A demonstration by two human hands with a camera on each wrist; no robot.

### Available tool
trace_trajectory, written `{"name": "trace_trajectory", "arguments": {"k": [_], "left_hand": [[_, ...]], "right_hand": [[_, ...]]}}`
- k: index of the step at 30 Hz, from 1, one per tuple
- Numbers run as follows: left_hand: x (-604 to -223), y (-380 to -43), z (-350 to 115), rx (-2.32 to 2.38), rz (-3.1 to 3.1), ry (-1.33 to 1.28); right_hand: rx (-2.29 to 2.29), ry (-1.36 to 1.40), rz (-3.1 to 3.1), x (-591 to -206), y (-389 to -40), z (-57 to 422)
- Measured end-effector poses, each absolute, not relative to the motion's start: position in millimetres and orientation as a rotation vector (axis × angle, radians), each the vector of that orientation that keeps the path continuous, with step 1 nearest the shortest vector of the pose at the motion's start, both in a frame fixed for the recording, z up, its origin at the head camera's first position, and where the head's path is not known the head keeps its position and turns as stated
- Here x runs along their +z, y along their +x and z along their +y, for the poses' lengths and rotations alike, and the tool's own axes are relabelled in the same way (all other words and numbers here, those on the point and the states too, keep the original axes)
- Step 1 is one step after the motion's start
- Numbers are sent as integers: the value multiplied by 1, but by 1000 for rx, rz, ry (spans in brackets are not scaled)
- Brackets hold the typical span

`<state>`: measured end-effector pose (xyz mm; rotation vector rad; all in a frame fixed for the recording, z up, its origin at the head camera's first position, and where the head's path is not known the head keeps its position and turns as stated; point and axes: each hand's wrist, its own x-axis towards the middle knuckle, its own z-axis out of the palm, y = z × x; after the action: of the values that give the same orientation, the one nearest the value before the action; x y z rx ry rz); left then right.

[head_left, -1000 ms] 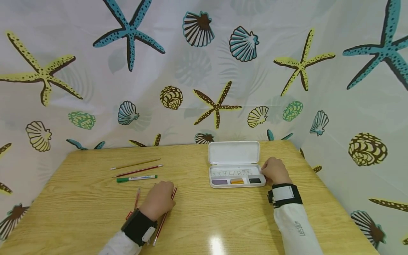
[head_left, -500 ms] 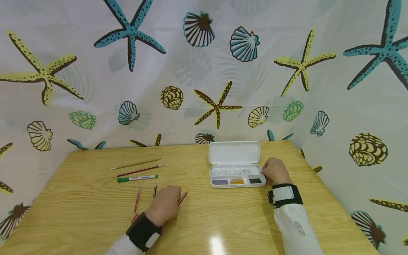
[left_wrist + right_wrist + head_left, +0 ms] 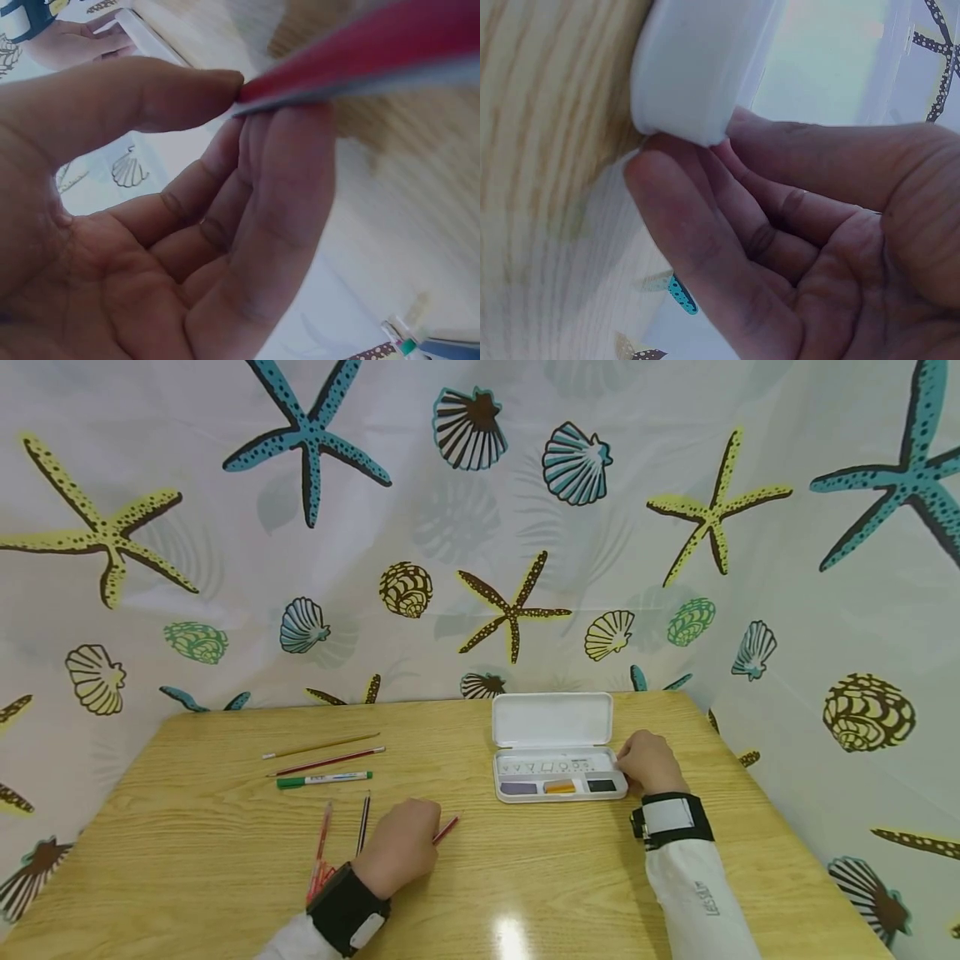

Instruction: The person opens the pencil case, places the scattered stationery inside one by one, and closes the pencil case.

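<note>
Thumb and fingertips of my left hand [image 3: 401, 850] pinch a red-striped pencil [image 3: 375, 56]. In the head view only its pointed end [image 3: 447, 829] shows beyond the hand, which covers much of the rest. On the right, my right hand [image 3: 651, 763] grips the right end of a white pencil case [image 3: 551, 720], thumb at the rim and fingers against the end wall [image 3: 694, 75]. The case's lid stands up behind it. Inside its front compartments lie a purple block [image 3: 518, 788], an orange block [image 3: 558, 787] and a black block [image 3: 601, 785].
Left on the wooden table lie a yellow pencil [image 3: 321, 746], a red pencil [image 3: 326, 762] and a green-capped marker [image 3: 324, 780]. Nearer are a pinkish pencil [image 3: 323, 837], a dark pencil [image 3: 363, 822] and a small red object [image 3: 327, 872], partly hidden by the left wrist. Patterned cloth hangs behind.
My left hand has moved right with the red-striped pencil, uncovering more of the dark pencil and the small red object. My right hand and the case have stayed put.
</note>
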<state>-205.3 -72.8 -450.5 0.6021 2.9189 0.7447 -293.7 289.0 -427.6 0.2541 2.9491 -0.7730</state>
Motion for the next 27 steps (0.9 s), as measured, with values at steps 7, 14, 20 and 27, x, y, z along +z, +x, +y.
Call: {"name": "trace_trajectory", "arguments": {"k": [7, 14, 20, 27], "left_hand": [[-436, -203, -55, 669, 2967, 640], [-426, -209, -37, 609, 3017, 792], [-421, -216, -21, 475, 3064, 982], [-417, -222, -3, 230, 3127, 1147]], "right_hand": [[-787, 257, 2946, -429, -295, 292], [-786, 251, 2948, -429, -296, 294], [-784, 269, 2949, -431, -296, 295], [-803, 293, 2935, -432, -296, 292]]}}
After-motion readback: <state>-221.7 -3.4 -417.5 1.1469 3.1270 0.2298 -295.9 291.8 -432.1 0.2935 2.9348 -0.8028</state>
